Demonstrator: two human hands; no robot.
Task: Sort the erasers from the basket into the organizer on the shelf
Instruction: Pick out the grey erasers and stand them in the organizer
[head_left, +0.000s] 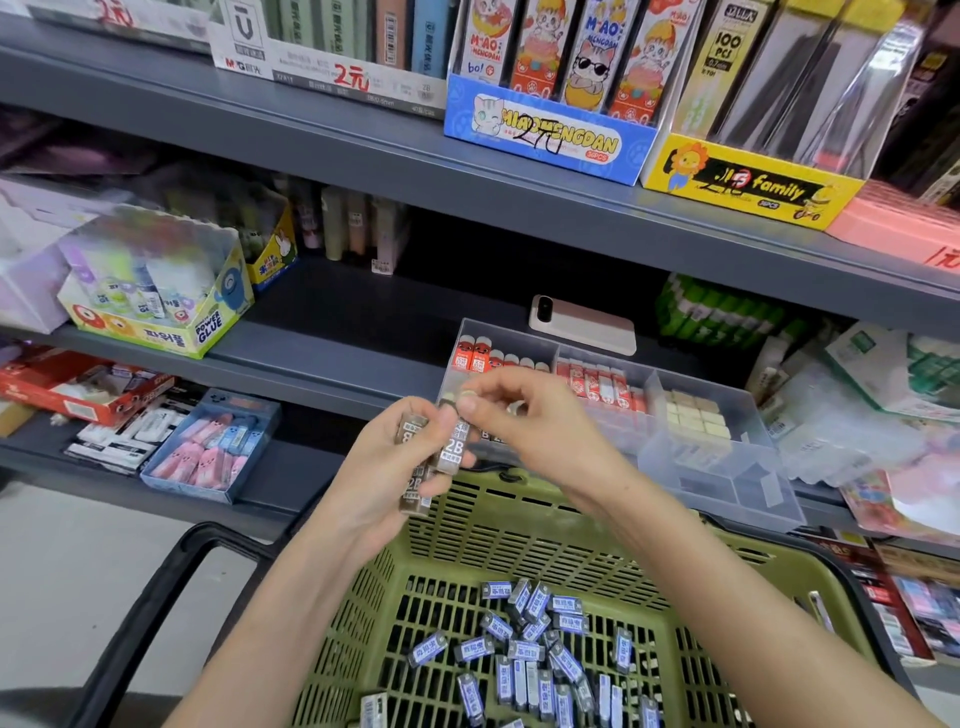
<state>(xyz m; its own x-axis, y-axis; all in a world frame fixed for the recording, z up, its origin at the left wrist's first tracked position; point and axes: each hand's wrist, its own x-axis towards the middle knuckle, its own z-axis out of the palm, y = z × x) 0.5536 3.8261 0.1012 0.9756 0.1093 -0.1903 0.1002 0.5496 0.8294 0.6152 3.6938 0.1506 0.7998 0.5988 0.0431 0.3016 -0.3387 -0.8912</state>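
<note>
- Basket is holding loose blue-labelled erasers.
- Above basket's far rim, left hand is clutching several 2B erasers; right hand is pinching one.
- Beyond basket, clear organizer is holding red erasers, cream erasers.

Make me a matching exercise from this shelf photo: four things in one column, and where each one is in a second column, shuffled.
Things
1. 2B erasers
2. blue-labelled erasers
3. cream erasers
4. phone

Places
A. on the shelf, behind the clear organizer
B. gripped in the left hand
C. on the floor of the green basket
D. in a compartment of the clear organizer

Pairs: 1-B, 2-C, 3-D, 4-A
</note>
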